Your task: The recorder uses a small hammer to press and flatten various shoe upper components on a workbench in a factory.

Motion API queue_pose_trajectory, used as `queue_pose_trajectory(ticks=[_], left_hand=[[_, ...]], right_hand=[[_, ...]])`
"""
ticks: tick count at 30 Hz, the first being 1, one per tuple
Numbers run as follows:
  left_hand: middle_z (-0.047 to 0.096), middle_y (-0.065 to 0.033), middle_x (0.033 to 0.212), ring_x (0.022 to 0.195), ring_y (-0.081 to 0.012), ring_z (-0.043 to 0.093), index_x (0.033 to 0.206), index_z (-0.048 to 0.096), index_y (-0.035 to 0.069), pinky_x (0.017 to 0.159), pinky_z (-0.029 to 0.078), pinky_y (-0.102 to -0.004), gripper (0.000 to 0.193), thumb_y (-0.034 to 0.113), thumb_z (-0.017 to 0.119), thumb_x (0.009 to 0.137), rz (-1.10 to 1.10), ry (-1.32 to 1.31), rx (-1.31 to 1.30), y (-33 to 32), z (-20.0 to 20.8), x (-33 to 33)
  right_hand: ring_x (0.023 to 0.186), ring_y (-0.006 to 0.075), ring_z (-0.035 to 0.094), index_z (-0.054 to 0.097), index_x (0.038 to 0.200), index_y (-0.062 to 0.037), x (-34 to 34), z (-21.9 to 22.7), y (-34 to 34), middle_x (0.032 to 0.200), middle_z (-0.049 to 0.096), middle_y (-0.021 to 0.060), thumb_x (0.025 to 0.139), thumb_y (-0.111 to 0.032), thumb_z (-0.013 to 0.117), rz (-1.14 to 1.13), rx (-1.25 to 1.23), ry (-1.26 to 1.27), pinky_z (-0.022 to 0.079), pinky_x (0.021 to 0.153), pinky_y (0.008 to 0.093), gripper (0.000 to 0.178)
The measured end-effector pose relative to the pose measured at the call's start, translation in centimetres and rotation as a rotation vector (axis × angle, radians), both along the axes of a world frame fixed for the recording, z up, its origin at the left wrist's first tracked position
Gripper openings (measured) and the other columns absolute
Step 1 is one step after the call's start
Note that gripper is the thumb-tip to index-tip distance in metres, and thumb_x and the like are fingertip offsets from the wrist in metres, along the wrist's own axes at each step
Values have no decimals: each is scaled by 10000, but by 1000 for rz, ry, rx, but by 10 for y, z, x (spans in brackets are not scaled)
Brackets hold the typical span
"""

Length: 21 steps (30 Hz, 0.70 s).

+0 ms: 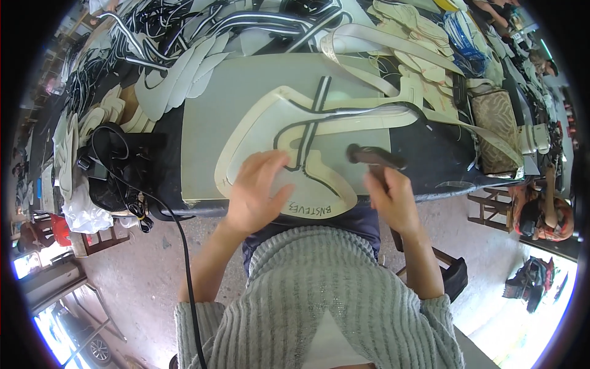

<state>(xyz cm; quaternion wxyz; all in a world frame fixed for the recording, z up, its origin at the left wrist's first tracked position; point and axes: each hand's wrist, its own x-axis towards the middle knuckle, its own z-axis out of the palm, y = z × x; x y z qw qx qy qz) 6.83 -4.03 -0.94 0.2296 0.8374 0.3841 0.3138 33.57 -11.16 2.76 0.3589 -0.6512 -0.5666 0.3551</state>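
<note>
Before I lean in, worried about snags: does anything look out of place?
The black cable hangs off the table and crosses the left sleeve in this view: odd, since it could catch there.

The white panel (257, 130) looks smooth and matt.

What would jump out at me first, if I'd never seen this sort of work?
Probably the dark hammer in the right hand, beside a big pale curved piece on the grey board. The open left hand is at that piece's near left. Next, perhaps, the tangled black-and-white strips heaped beyond the board.
</note>
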Motion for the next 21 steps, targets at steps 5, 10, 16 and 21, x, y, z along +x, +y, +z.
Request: queue_pose_trajectory(ticks=[5, 10, 16, 21], left_hand=[[699, -89, 1162, 1219, -294, 557, 1339, 476, -30, 1074, 368, -508, 622, 107, 749, 798, 55, 91, 122, -1, -12, 20], [718, -81, 1034, 1031, -239, 621, 1313, 495, -24, 1051, 387, -505, 563, 52, 729, 807, 92, 17, 192, 3, -22, 39], [713, -89, 990, 944, -261, 626, 1257, 493, -15, 1029, 391, -518, 511, -4, 711, 794, 7, -72, -29, 19, -17, 36], [720, -89, 1010, 983, -260, 639, 1278, 488, -11, 1052, 371, -515, 523, -16, 696, 799, 69, 4, -18, 19, -7, 42]], right_hand=[[658, 380, 632, 539, 912, -9, -33, 6, 14, 739, 619, 167, 952, -258, 615, 246, 28, -348, 492, 572, 457, 263], [623, 395, 627, 500, 878, -15, -32, 1, 25, 723, 620, 164, 970, -276, 576, 198, -24, -531, 497, 555, 479, 287], [643, 404, 636, 500, 901, -5, -25, -3, 31, 749, 637, 175, 967, -260, 563, 223, -137, -558, 502, 574, 494, 271], [740, 432, 622, 588, 1026, -22, -27, -1, 33, 796, 647, 200, 943, -201, 583, 206, -286, -531, 495, 643, 497, 198]])
